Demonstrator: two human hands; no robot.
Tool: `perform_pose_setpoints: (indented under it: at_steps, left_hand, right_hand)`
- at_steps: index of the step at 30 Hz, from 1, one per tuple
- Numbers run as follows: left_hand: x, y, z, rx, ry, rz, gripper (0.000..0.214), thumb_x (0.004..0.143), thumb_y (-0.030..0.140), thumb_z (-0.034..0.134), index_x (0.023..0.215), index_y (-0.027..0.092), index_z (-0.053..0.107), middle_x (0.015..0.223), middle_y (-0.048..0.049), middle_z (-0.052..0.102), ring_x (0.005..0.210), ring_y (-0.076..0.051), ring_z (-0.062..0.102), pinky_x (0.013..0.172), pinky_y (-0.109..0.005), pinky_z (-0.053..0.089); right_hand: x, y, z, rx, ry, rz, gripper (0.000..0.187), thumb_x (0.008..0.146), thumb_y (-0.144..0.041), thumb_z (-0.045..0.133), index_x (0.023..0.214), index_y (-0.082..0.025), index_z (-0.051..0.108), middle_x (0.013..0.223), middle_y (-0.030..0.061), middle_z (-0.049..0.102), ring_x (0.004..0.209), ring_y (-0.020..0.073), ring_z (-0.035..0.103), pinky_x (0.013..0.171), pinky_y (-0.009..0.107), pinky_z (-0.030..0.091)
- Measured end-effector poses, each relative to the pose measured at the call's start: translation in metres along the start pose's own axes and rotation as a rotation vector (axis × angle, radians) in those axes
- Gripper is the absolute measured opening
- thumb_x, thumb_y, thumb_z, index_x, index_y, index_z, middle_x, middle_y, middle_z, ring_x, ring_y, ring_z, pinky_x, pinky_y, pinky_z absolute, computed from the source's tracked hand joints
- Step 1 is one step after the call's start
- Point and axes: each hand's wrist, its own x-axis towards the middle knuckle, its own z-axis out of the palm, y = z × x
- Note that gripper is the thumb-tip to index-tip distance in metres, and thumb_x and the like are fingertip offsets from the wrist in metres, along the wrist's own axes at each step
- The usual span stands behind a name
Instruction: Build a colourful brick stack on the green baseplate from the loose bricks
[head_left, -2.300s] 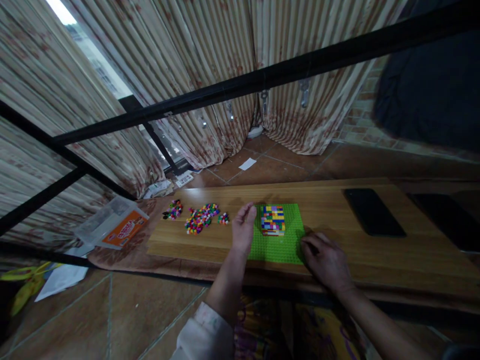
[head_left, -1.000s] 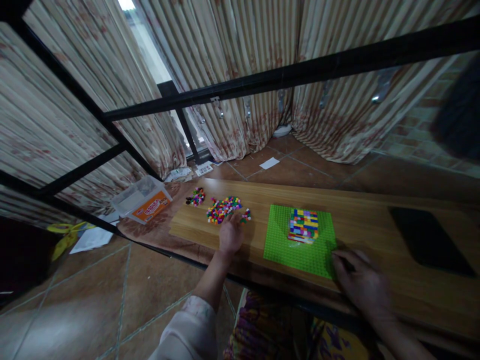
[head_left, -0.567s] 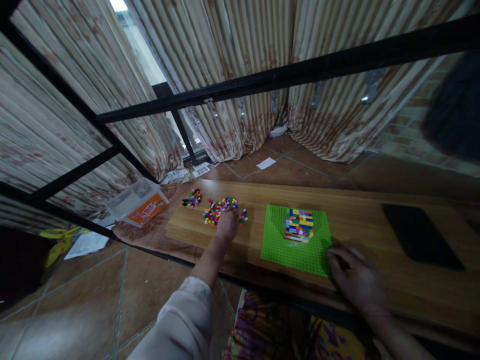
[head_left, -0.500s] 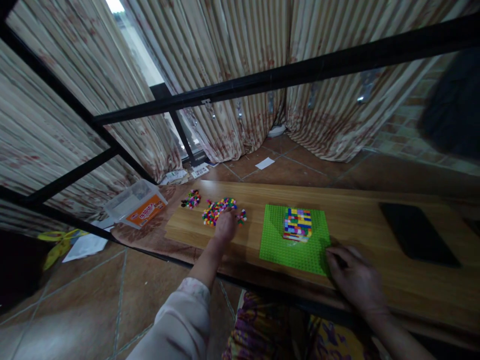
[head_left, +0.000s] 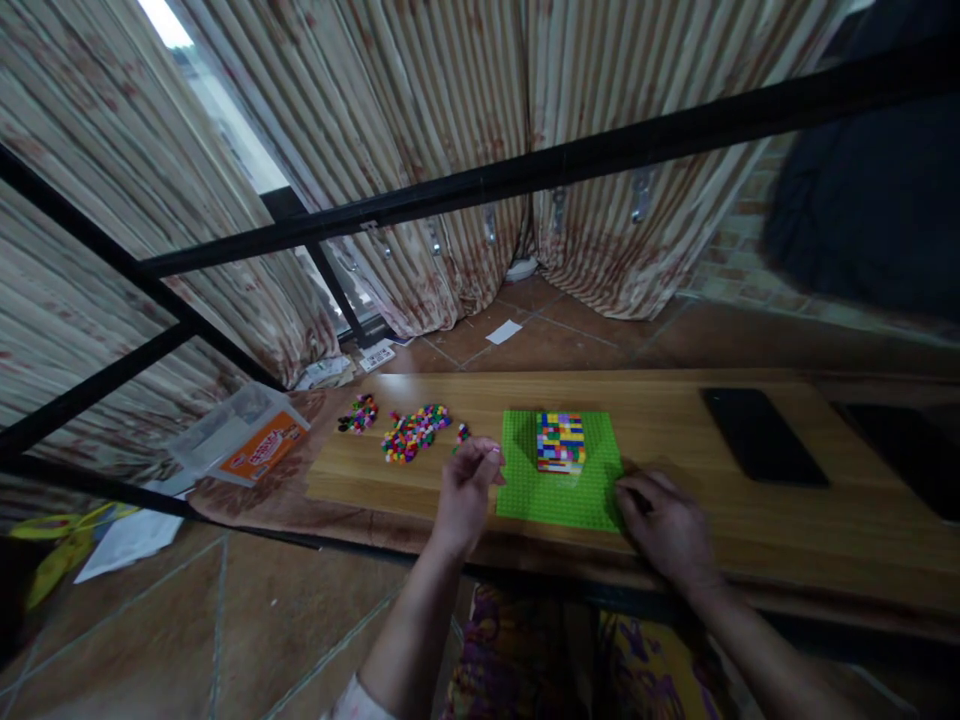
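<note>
My left hand (head_left: 471,482) is above the near part of the board, just left of the green baseplate (head_left: 517,495). Its thumb and fingertips pinch a tiny pale building brick (head_left: 494,450), mostly covered by the fingers. My right hand (head_left: 667,525) rests with curled fingers at the baseplate's right edge, thumb and forefinger against it. On the baseplate stands a block-shaped stack of multicoloured bricks (head_left: 560,443). Left of my left hand lie a spread pile of loose small bricks (head_left: 415,432), a smaller cluster (head_left: 358,413) and a few stray pieces (head_left: 462,433).
A clear plastic box (head_left: 244,440) with an orange label stands left of the wooden board (head_left: 652,400). A dark flat tablet-like object (head_left: 763,437) lies on the right, another beyond it. A black metal bar (head_left: 465,185) crosses before the curtains (head_left: 420,90).
My left hand has lifted from the brick pile and moved right toward the baseplate, a tiny brick in its fingertips. My right hand stays at the baseplate's edge. The view has shifted right.
</note>
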Motion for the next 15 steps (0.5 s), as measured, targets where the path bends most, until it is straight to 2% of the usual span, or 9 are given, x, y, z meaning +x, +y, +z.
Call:
perform_pose_setpoints:
  at_steps: [3,6,9,11,13,15]
  left_hand:
    - [-0.013,0.01,0.013,-0.138,0.0,-0.074,0.018,0.073,0.033,0.07,0.076,0.017,0.062,0.063,0.0045,0.048,0.055,-0.006,0.043,0.058,-0.021,0.047]
    - [-0.024,0.018,0.022,-0.219,-0.025,-0.134,0.02,0.072,0.034,0.071,0.072,0.016,0.061,0.065,0.0037,0.049,0.056,-0.006,0.044,0.063,-0.024,0.052]
    - [-0.031,0.023,0.031,-0.262,-0.074,-0.201,0.022,0.071,0.035,0.073,0.073,0.016,0.061,0.067,0.0033,0.051,0.057,-0.006,0.045,0.063,-0.024,0.052]
    - [-0.033,0.022,0.037,-0.293,-0.101,-0.237,0.023,0.071,0.036,0.073,0.074,0.016,0.061,0.066,0.0036,0.05,0.057,-0.006,0.046,0.062,-0.022,0.05]
    - [-0.036,0.019,0.042,-0.305,-0.123,-0.244,0.023,0.072,0.036,0.073,0.073,0.016,0.061,0.066,0.003,0.052,0.059,-0.006,0.048,0.062,-0.02,0.048]
    - [-0.038,0.013,0.046,-0.285,-0.127,-0.229,0.022,0.073,0.036,0.072,0.074,0.016,0.063,0.069,0.0017,0.055,0.063,-0.007,0.051,0.063,-0.019,0.046]
  right_hand:
    - [0.006,-0.005,-0.006,0.145,0.058,0.057,0.019,0.087,-0.033,0.051,0.084,-0.021,0.066,0.086,0.0052,0.067,0.078,0.0196,0.064,0.073,0.033,0.05]
    - [0.015,-0.034,-0.021,0.316,0.129,0.113,0.021,0.088,-0.035,0.052,0.089,-0.021,0.068,0.086,0.0057,0.067,0.078,0.0185,0.063,0.073,0.032,0.05]
    - [0.025,-0.083,-0.038,0.476,0.092,0.082,0.022,0.088,-0.036,0.054,0.098,-0.022,0.068,0.091,0.0058,0.067,0.078,0.0169,0.062,0.071,0.03,0.052]
    - [0.029,-0.115,-0.045,0.576,0.034,0.035,0.023,0.088,-0.035,0.055,0.104,-0.024,0.067,0.099,0.0056,0.067,0.088,0.0176,0.063,0.076,0.031,0.053]
    - [0.029,-0.136,-0.045,0.643,-0.007,0.0,0.023,0.088,-0.032,0.056,0.107,-0.026,0.067,0.102,0.0053,0.067,0.094,0.018,0.063,0.08,0.032,0.053]
    - [0.026,-0.146,-0.04,0.686,-0.028,-0.016,0.023,0.088,-0.029,0.056,0.107,-0.028,0.068,0.104,0.0045,0.068,0.097,0.018,0.063,0.084,0.033,0.052]
